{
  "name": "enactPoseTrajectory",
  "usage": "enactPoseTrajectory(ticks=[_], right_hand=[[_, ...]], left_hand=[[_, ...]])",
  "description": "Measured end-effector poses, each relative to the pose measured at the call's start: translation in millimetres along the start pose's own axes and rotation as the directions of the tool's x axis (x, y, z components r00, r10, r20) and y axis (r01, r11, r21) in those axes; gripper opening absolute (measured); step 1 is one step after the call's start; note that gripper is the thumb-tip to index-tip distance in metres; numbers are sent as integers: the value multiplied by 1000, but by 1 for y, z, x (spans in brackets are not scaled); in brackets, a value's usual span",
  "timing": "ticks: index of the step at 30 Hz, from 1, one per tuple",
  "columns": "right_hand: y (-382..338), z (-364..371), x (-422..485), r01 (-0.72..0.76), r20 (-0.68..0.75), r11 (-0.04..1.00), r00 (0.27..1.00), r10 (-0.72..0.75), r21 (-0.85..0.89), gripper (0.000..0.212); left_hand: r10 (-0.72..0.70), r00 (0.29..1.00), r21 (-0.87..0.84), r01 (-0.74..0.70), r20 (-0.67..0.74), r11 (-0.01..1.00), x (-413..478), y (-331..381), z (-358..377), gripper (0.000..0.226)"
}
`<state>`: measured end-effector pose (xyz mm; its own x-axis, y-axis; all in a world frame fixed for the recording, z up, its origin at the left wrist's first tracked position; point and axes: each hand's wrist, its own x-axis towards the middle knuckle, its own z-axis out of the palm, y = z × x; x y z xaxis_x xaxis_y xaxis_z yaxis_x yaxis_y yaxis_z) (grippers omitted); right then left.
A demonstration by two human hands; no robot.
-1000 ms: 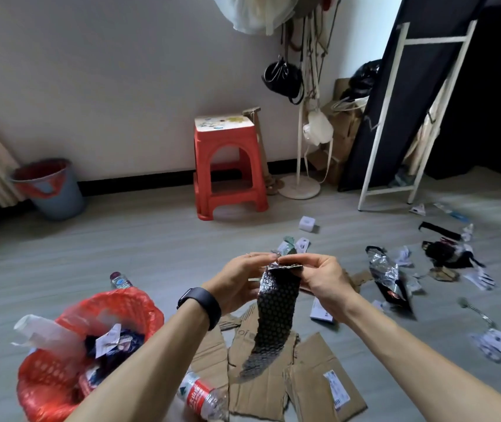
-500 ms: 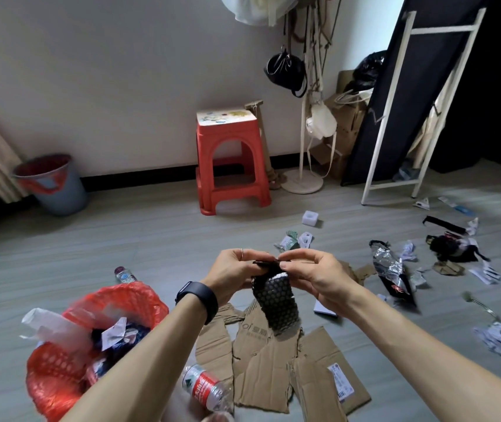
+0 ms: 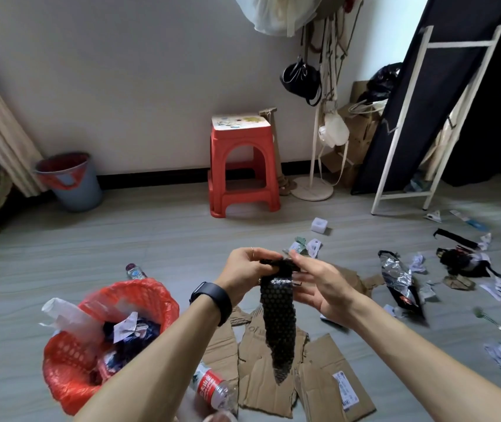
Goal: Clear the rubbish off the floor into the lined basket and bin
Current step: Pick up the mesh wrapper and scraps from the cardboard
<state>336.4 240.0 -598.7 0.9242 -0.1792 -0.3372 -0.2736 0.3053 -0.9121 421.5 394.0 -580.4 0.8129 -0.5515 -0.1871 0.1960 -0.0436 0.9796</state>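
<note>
Targets: grey round plastic bin with red liner (image 3: 69,185) far off at 10 o'clock by the wall; red mesh basket with red plastic liner (image 3: 139,292) close at 8 o'clock from the hands, part full, with a white bag over its rim.

Step in hand, my read: compacting the black bubble-wrap strip (image 3: 278,330) before dropping it. It's off the floor, held at frame centre with its tail hanging to 6 o'clock over the flattened brown cardboard pieces (image 3: 322,388). To do it well:
- roll or fold from the top and gather the tail, so it doesn't spring open or snag the basket rim
- swing to 8 o'clock and release low over the liner opening, not on the white bag
- push it in; springy stuff, it'll likely rebound

Left hand (image 3: 247,271): fingers curled tight round the strip's folded top, firm grip.
Right hand (image 3: 322,287): thumb and forefinger look to pinch that top edge from the 3 o'clock side, other fingers loose and spread; blur, so not certain.

Still on the floor: clear plastic bottle with red label (image 3: 208,386) at 6 o'clock, crumpled silver foil bag (image 3: 395,277) at 3 o'clock
</note>
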Motion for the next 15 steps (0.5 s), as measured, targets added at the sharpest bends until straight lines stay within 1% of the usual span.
enactPoseTrajectory(ticks=[2,4,6,8,9,10,12,13,14,15], right_hand=[[1,3,-1,34,7,999,999,-34,5,31],[-1,4,0,109,-74,992,992,-104,61,21],[-2,3,2,175,-153,982,975,-164,66,18],[-4,3,1,239,-193,971,954,-231,22,20],[-4,4,0,276,-208,961,939,-275,-23,20],[-4,5,-1,310,-216,946,921,-323,-91,22],[-3,10,-2,361,-212,894,883,-419,-265,31],[-3,11,-3,388,-200,839,851,-485,-383,37],[-1,14,-3,400,-174,766,821,-543,-503,42],[-1,16,-3,410,-149,702,795,-588,-582,45]], left_hand=[[36,999,14,-36,12,999,-1,-1,2,28],[36,999,6,-36,-14,999,-1,1,4,34],[-42,999,-96,41,-12,995,-3,3,5,39],[-159,986,-186,165,46,969,-7,6,2,35],[-211,974,-169,222,82,960,-9,6,0,32],[-248,962,-116,261,112,958,-10,5,-3,31],[-270,956,-22,274,119,961,-11,4,-7,40],[-267,958,-5,269,106,963,-12,4,-6,44],[-256,962,-13,258,91,966,-13,4,-8,44],[-240,966,-28,244,92,969,-15,6,-8,40]])
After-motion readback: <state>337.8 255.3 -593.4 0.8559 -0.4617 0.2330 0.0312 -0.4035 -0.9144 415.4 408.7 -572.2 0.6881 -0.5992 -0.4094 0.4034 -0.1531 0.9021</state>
